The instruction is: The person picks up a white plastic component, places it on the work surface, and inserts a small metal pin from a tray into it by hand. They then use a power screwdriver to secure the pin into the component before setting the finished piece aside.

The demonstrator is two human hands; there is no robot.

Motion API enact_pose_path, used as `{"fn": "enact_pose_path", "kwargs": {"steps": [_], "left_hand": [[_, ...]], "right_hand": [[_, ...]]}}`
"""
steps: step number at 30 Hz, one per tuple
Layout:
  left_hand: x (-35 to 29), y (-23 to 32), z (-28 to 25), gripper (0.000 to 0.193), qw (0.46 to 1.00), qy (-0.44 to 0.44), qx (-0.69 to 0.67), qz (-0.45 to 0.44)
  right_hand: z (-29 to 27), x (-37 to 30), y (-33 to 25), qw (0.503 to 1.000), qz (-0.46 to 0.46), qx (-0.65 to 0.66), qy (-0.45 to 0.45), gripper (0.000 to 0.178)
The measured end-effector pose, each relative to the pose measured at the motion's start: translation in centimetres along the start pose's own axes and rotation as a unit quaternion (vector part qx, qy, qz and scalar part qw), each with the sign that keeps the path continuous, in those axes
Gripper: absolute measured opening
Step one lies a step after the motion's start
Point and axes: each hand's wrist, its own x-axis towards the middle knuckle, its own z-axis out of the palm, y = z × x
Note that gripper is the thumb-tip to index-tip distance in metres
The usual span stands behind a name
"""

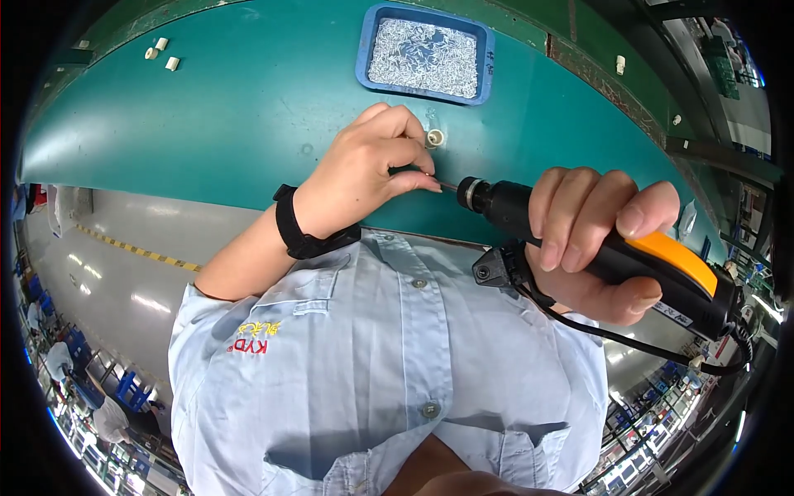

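Observation:
My right hand (591, 227) is wrapped round a black electric screwdriver (510, 207) with an orange lever along its body. The driver lies nearly level, its thin bit (447, 187) pointing left. At the bit's tip, the thumb and fingers of my left hand (356, 161) are pinched together. Whatever they hold there is too small and too covered to name. Just beyond these fingertips a small cream-coloured round part (435, 138) with a hollow middle rests on the green tabletop (223, 124).
A blue tray (364, 66) of many small silvery metal pieces (393, 58) stands at the far side. Several cream-coloured cylindrical parts (172, 63) lie at the far left. A black cable (645, 351) runs from the driver's rear. A raised green ledge (579, 62) borders the table.

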Motion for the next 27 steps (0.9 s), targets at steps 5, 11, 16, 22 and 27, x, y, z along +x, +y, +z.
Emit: {"fn": "enact_pose_path", "kwargs": {"steps": [5, 11, 16, 22, 27], "left_hand": [[0.0, 0.4, 0.4, 0.014, 1.0, 0.013, -0.006, 0.018], [0.0, 0.8, 0.1, 0.011, 1.0, -0.002, 0.014, 0.018], [0.4, 0.9, -0.1, 0.012, 1.0, -0.013, 0.022, 0.013], [0.7, -0.3, 0.9, 0.014, 0.999, -0.009, -0.044, 0.009], [0.8, -0.2, 0.9, 0.014, 0.999, -0.005, -0.044, 0.007]], "right_hand": [[0.6, -0.2, -0.2, 0.999, 0.025, -0.04, 0.013, 0.045], [0.3, -0.2, 0.2, 0.997, 0.032, -0.074, 0.01, 0.043], [-0.4, -0.2, 0.6, 0.999, 0.041, -0.013, -0.033, 0.05], [-0.1, 0.1, 0.2, 0.999, 0.007, -0.02, 0.028, 0.049], [-0.3, 0.4, 0.1, 1.0, 0.005, -0.024, 0.007, 0.049]]}}
